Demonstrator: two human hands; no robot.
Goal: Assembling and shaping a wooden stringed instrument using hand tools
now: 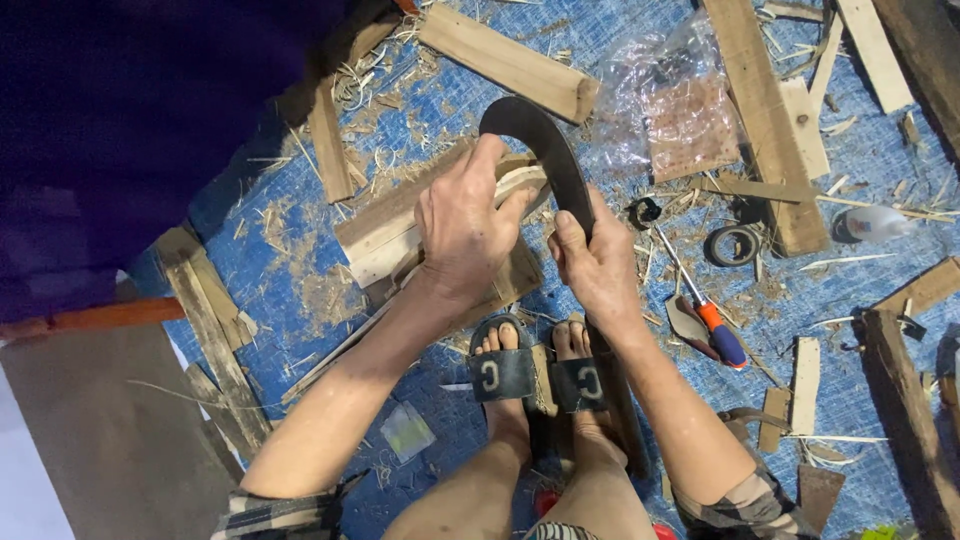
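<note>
My left hand (463, 230) presses down on a pale wooden piece (400, 225) lying on a thicker block on the blue tarp. My right hand (598, 268) grips a dark curved blade (540, 135) by its back, the hooked tip arching over the wood just beyond my left fingers. The blade's lower end runs down past my right wrist toward my feet. My two feet in dark sandals (540, 375) rest side by side just below the hands.
Wood planks (770, 110) and offcuts (505, 60), shavings and sawdust cover the blue tarp (300, 250). A screwdriver with orange-blue handle (715, 325), a tape roll (733, 245), a clear plastic bag (680, 110) and a white bottle (870, 225) lie right. Brown board (110, 440) at left.
</note>
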